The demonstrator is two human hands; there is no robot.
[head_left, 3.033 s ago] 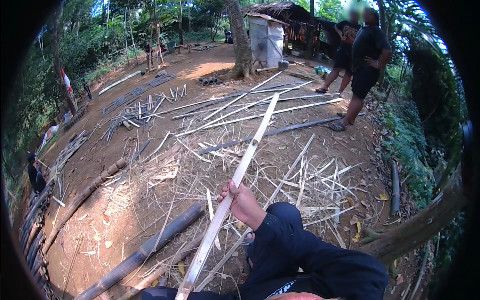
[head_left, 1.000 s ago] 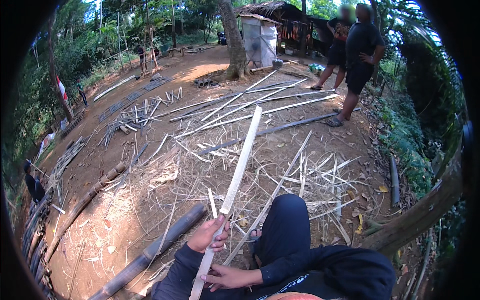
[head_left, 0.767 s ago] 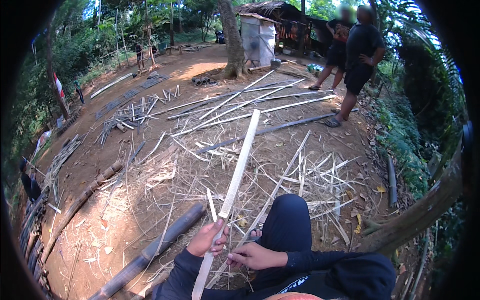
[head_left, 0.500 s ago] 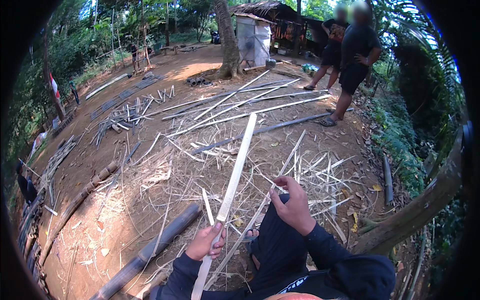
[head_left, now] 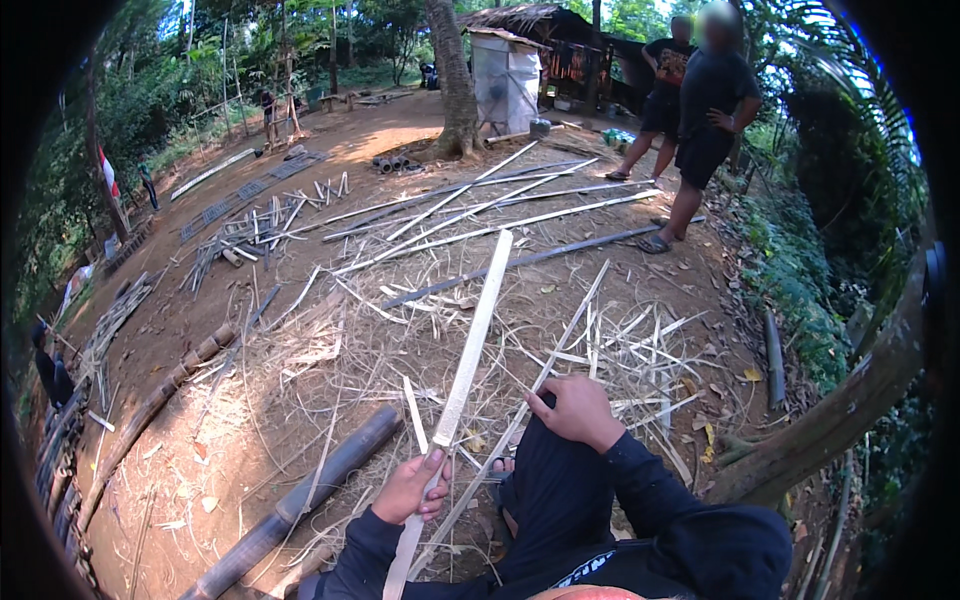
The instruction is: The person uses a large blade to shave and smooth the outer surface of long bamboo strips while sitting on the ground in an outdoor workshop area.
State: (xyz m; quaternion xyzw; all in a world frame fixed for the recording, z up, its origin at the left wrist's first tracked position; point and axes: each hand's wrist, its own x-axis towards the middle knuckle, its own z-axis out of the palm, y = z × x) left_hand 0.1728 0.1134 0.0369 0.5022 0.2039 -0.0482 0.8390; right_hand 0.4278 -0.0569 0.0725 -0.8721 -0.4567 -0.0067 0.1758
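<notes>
My left hand [head_left: 412, 488] is closed around a long, pale split-bamboo strip [head_left: 474, 340]. The strip slants up and away, its far end squared off, and its lower part runs below my fist toward my lap. On my bent knee [head_left: 548, 450], in dark trousers, rests my right hand [head_left: 582, 410]. It holds nothing; thumb and forefinger lie a little apart over the knee, and the other fingers are mostly hidden behind the back of the hand. Another thin bamboo strip [head_left: 570, 332] slopes past the knee close to this hand.
Bamboo shavings [head_left: 350, 350] litter the ground ahead. A thick dark bamboo pole [head_left: 320, 480] lies at my left, and a leaning trunk [head_left: 830, 430] stands at right. Long strips [head_left: 500, 228] stretch across farther off. Two people [head_left: 705, 100] stand beyond; a shed [head_left: 505, 75] is behind.
My right hand has come down from above the knee onto it, its raised fingers lowering. The left hand and its bamboo strip have barely moved.
</notes>
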